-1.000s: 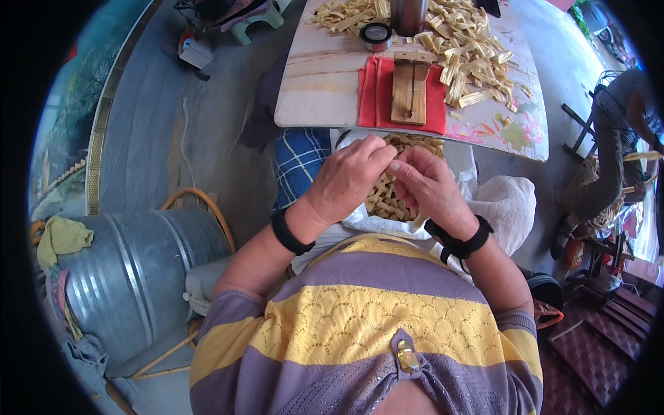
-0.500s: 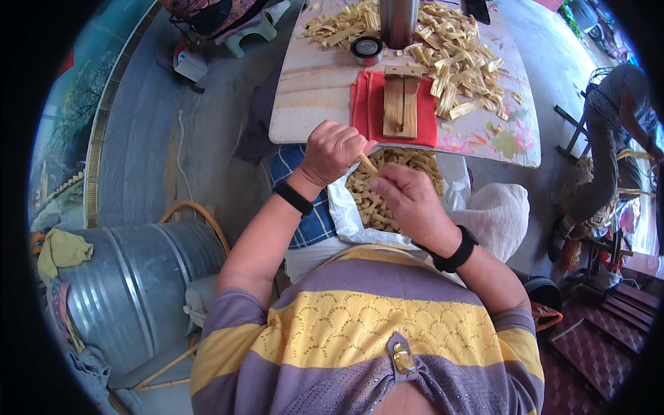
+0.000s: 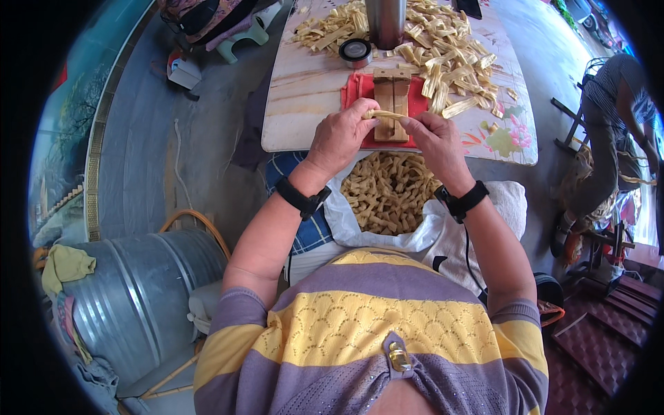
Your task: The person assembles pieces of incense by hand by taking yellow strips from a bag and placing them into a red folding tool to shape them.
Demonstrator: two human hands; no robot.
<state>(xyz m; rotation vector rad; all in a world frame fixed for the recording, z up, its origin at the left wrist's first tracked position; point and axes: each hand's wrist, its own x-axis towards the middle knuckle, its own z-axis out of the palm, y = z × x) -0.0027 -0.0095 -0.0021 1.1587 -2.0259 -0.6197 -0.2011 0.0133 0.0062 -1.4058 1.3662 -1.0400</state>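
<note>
A pale yellow, flexible strip is stretched between my two hands over the front of the table. My left hand pinches its left end, fingers curled round it. The other end sits between the thumb and fingers of my right hand. Under the strip, a wooden block with a lengthwise groove and a raised crosspiece lies on a folded red cloth. Below my hands, a white plastic bag stands full of short, knotted-looking yellow pieces.
Flat yellow strips are heaped on the table around a metal cylinder and a round dark-lidded tin. A large metal drum stands at left. Another person bends over at far right.
Both hands have moved forward and up from over the bag to above the wooden block. The strip, slanted before, now lies nearly level between them, and more of the bag shows.
</note>
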